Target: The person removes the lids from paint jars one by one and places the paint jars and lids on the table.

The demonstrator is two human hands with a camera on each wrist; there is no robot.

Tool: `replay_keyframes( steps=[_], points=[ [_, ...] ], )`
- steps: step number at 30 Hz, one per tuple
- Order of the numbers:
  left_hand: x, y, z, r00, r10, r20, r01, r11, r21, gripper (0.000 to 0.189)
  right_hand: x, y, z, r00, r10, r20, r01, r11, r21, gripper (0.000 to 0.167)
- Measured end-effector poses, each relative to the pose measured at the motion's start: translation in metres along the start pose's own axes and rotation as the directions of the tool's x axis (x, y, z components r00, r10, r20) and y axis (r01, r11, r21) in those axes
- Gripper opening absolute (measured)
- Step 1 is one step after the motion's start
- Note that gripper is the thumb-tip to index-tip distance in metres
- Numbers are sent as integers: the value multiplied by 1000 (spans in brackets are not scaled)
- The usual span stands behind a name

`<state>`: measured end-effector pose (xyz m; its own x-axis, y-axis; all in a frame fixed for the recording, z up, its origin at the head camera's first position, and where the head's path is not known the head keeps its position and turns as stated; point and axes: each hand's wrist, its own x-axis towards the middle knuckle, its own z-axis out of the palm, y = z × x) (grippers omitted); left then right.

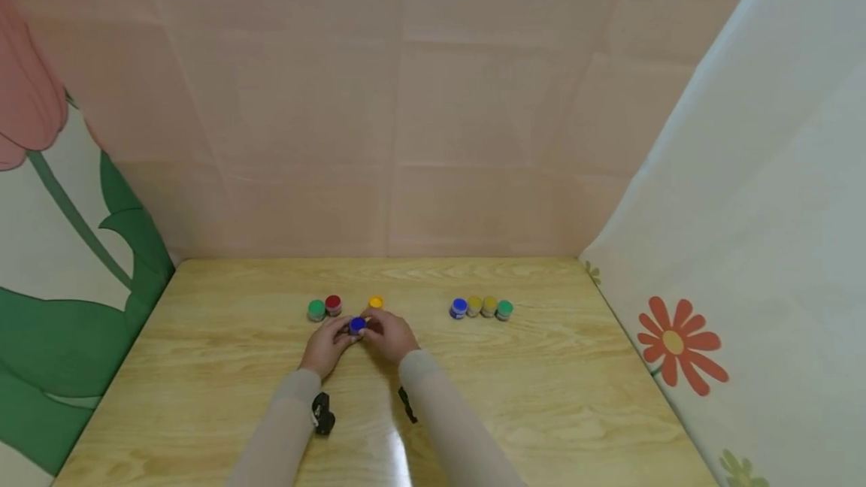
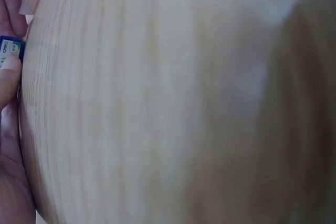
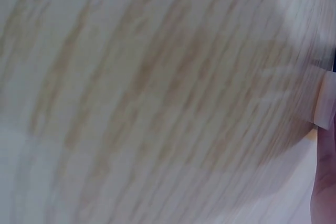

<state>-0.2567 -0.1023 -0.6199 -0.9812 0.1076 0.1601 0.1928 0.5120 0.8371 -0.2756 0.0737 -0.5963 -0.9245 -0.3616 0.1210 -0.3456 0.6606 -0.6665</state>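
A small paint jar with a blue lid (image 1: 357, 325) is between my two hands, over the left-middle of the table. My left hand (image 1: 323, 348) grips its left side. In the left wrist view a thumb presses the white printed label of the blue jar (image 2: 11, 46). From the other side my right hand (image 1: 392, 337) curls its finger and thumb onto the jar near the lid. In the right wrist view only part of the right hand (image 3: 325, 177) shows, beside a pale flat-ended strip (image 3: 324, 100) whose kind I cannot tell. The jar's underside is hidden.
Left of the hands stand a green-lidded jar (image 1: 316, 310) and a red-lidded jar (image 1: 333, 304). Just behind the right hand is a yellow-orange jar (image 1: 375, 301). Farther right, a row holds a blue jar (image 1: 458, 308), two yellow jars (image 1: 474, 306) and a green jar (image 1: 504, 310).
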Motion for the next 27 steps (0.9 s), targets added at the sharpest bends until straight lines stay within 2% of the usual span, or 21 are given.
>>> replay_keyframes(
  steps=[4,6,14,21,27],
  points=[
    [-2,1,-1,1000,1,4,-1,1000,3,40,-2,1,4,999,50,-12,-49,996,71,38],
    [-4,3,-1,1000,-5,6,5,1000,0,40,-2,2,7,998,60,-26,-57,995,88,36],
    [-5,3,-2,1000,-17,8,17,1000,1,40,-4,2,8,998,32,-56,-28,998,62,20],
    [-2,1,-1,1000,14,2,-14,1000,-1,39,-1,3,5,999,2,-54,1,998,56,22],
    [-4,4,-4,1000,4,8,-4,1000,-8,39,0,2,4,999,30,-42,-27,997,73,25]
  ],
)
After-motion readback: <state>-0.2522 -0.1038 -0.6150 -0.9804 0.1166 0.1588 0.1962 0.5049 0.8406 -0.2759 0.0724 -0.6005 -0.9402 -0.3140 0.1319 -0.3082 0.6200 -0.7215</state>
